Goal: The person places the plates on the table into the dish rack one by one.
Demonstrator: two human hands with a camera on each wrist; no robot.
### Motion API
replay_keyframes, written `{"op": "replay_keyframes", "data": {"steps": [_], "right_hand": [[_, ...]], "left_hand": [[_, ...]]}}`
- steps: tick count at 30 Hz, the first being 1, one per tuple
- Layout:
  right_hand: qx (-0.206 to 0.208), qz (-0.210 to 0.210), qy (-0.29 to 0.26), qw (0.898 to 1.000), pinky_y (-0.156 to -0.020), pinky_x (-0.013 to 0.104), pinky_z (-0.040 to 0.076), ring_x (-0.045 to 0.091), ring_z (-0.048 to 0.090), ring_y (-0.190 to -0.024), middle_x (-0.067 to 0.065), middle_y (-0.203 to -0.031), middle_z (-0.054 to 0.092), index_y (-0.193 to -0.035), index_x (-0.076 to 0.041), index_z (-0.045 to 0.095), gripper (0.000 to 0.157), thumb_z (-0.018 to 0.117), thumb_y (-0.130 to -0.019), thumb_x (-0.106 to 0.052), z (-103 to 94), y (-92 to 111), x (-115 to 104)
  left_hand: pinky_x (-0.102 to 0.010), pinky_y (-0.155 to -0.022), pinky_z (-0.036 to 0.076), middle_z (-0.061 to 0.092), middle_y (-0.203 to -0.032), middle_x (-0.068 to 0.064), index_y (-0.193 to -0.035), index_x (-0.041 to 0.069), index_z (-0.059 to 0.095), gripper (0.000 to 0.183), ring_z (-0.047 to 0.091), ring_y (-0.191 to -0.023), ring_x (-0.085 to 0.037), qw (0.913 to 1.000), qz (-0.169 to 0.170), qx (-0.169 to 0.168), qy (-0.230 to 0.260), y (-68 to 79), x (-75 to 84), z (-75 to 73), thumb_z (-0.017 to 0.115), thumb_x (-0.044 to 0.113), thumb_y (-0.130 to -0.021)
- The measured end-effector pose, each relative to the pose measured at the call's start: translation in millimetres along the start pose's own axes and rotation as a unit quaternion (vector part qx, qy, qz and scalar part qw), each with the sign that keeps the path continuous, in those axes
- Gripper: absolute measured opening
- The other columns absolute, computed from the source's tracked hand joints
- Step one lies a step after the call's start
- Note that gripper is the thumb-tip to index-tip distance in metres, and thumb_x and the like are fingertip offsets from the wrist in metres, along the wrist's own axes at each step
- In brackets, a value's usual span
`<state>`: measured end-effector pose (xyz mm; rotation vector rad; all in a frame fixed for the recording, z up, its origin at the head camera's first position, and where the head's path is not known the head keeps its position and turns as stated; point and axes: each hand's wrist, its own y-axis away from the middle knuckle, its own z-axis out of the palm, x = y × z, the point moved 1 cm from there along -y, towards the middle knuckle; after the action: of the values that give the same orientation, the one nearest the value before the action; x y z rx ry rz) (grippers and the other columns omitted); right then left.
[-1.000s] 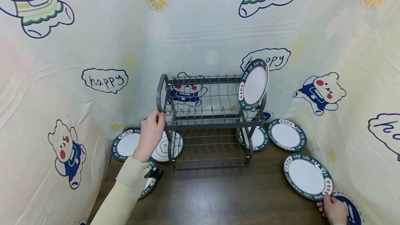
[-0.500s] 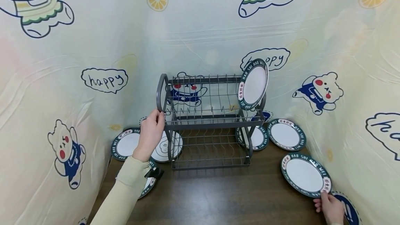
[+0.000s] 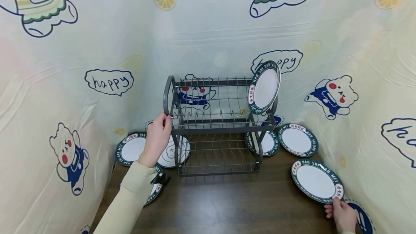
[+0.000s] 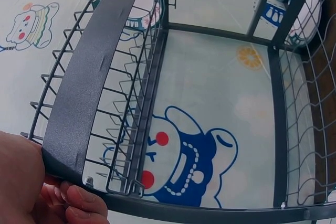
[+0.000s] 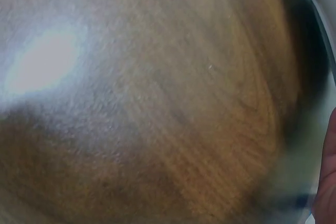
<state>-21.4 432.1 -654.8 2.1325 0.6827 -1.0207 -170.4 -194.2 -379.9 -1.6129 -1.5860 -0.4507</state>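
Observation:
A dark grey two-tier dish rack (image 3: 224,131) stands at the table's back. My left hand (image 3: 157,136) grips its left side frame at the upper tier's front corner; in the left wrist view, fingers (image 4: 79,203) curl under the dark bar (image 4: 89,77). At the right, my right hand (image 3: 344,215) pinches the lower right rim of a white plate (image 3: 316,181) with a green lettered border, thumb on top. The plate looks slightly raised and tilted. Another such plate (image 3: 264,87) leans upright at the right end of the upper tier.
More plates lie around the rack: one at far left (image 3: 131,149), an upside-down one (image 3: 173,152), one partly under the left sleeve (image 3: 155,192), and two at back right (image 3: 268,143), (image 3: 298,139). Patterned cloth (image 3: 208,46) hangs behind and beside the brown table (image 3: 227,201).
My right hand and its plate have shifted slightly left and away from me, mostly in the first half second. The left hand and the rack stay put.

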Motion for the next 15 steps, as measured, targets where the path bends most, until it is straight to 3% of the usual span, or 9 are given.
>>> {"op": "replay_keyframes", "data": {"steps": [10,15], "right_hand": [[0.009,-0.023,-0.011,1.0,-0.045,0.036,0.054,0.017,0.061,-0.047,-0.001,-0.057,0.065,-0.089,0.014,0.065,0.044,0.037,-0.1,-0.019,3.5,7.5,-5.3],[0.014,-0.018,-0.024,0.999,-0.045,0.035,0.054,0.016,0.061,-0.047,-0.003,-0.056,0.064,-0.09,0.013,0.066,0.042,0.039,-0.101,-0.018,4.0,12.5,-11.7]], "left_hand": [[-0.03,-0.047,0.032,0.043,-0.065,-0.005,-0.086,0.007,0.051,0.032,0.041,-0.052,-0.024,1.0,-0.004,0.001,-0.001,-0.3,0.9,0.4,0.041,0.023,-0.112],[-0.03,-0.048,0.032,0.043,-0.064,-0.004,-0.085,0.008,0.049,0.032,0.04,-0.051,-0.023,1.0,0.001,0.002,-0.005,-0.9,0.6,0.4,0.04,0.022,-0.112]]}}
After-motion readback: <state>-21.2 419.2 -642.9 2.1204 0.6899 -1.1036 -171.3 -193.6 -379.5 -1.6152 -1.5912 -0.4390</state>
